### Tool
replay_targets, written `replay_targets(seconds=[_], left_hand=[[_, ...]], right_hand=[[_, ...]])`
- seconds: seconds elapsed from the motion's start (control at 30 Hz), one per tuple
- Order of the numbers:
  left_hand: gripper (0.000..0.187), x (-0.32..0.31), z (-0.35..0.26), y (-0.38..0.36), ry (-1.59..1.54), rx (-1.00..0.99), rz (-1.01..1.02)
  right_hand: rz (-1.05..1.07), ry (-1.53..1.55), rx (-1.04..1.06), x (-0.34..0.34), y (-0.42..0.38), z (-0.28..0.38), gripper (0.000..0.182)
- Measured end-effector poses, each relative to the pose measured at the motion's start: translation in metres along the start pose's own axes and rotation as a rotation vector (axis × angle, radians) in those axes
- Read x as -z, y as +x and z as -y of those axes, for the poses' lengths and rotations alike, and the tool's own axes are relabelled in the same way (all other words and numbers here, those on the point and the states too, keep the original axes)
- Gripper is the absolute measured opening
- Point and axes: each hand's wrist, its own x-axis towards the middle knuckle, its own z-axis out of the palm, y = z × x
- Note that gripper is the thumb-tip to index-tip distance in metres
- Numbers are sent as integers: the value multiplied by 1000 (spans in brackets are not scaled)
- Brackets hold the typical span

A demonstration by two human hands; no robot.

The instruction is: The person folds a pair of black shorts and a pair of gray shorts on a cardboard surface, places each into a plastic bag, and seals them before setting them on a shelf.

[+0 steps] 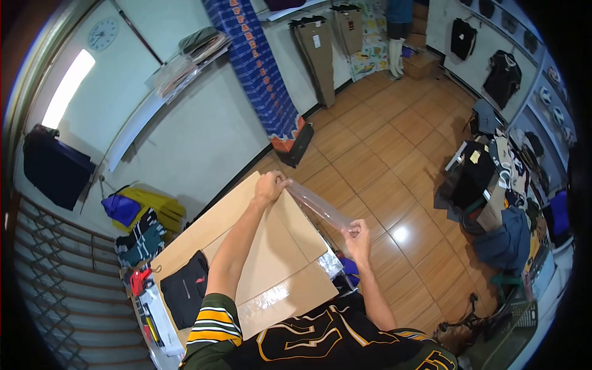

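Nearest cam: wearer's blk jersey (pixel 302 336) w/ yellow & white trim. Just beyond, the counter (pixel 138 311), mostly under flat brown cardboard (pixel 265 246); shiny clear tape or film (pixel 268 298) lies across its near part. L side of counter: folded blk garment (pixel 185 290) w/ small red mark, then red tool (pixel 140 279) (exact type unclear) near the edge.

Clear plastic strip (pixel 319 208) is stretched betw. both hands, slanting from the far tip of the cardboard out over the floor side. L hand (pixel 270 187), at cardboard's far corner: grip closed, fingertips together on strip's L end. R hand (pixel 357 236), beyond cardboard's R edge: grip closed too, thumb & fingers pinching the R end.

Farther: tiled floor (pixel 394 166), shiny; big clothes pile (pixel 493 191) at R; yellow garment (pixel 154 206) L of the cardboard. Back: blue patterned column (pixel 250 68) w/ orange lettering, wall shelf (pixel 132 126) w/ bagged items, brown trousers (pixel 316 58) hung on wall, round clock (pixel 103 34) upper L.
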Motion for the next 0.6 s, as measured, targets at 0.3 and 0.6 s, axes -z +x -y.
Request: replay_targets(seconds=[0.3,0.6], left_hand=[[28,14,15,-19,-251,65,-19],[21,24,23,-67,-450,-42,-269]], right_hand=[[-2,-91,137,-11,-59,43,19],[-83,-107,320,-13,-90,76,14]])
